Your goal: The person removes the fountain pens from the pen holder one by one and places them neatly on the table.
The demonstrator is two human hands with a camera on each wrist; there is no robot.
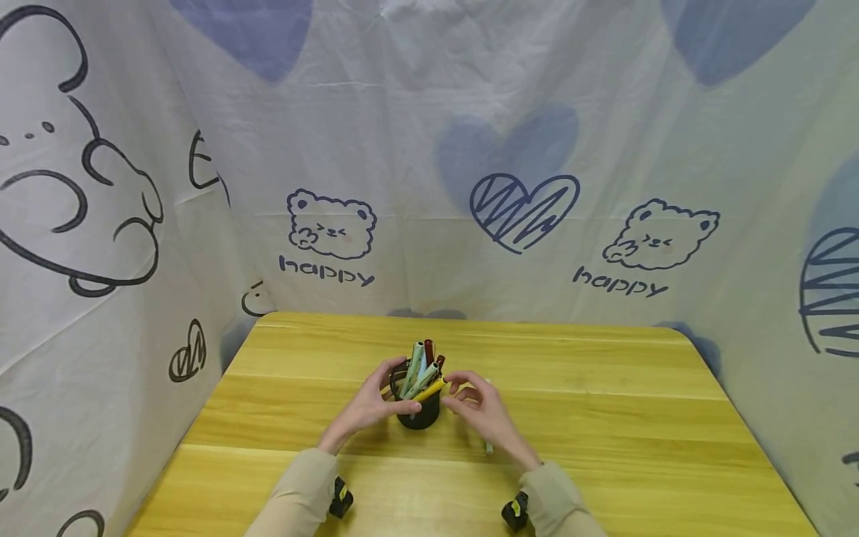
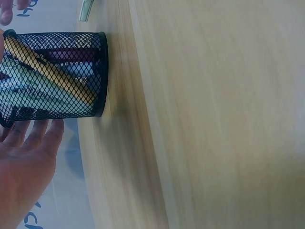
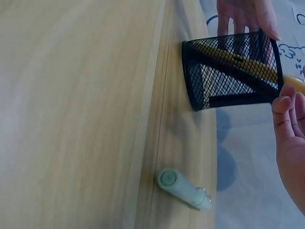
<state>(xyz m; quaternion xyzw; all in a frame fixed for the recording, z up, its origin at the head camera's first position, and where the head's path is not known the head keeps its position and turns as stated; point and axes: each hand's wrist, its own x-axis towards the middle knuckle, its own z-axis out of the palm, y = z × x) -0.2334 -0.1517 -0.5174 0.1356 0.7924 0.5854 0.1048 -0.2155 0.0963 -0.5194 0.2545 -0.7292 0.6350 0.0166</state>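
Note:
A black mesh pen holder [image 1: 419,415] [image 2: 52,76] [image 3: 233,71] stands upright on the table, filled with light green, dark red and yellow pens. My left hand [image 1: 365,406] [image 2: 26,167] grips it near the rim, thumb in front and fingers around the far side. A yellow pen [image 1: 429,391] [image 3: 293,83] leans out to the right. Beside its upper end is my right hand [image 1: 486,414] [image 3: 295,148], fingers loosely bent and fingertips at the rim, with no pen seen in them. A light green pen [image 3: 183,188] lies on the table, partly hidden by the right hand in the head view.
The wooden table [image 1: 604,418] reaches back to a white cloth [image 1: 416,253] printed with bears, hearts and lettering. Cloth also hangs at both sides. Each wrist carries a small black camera.

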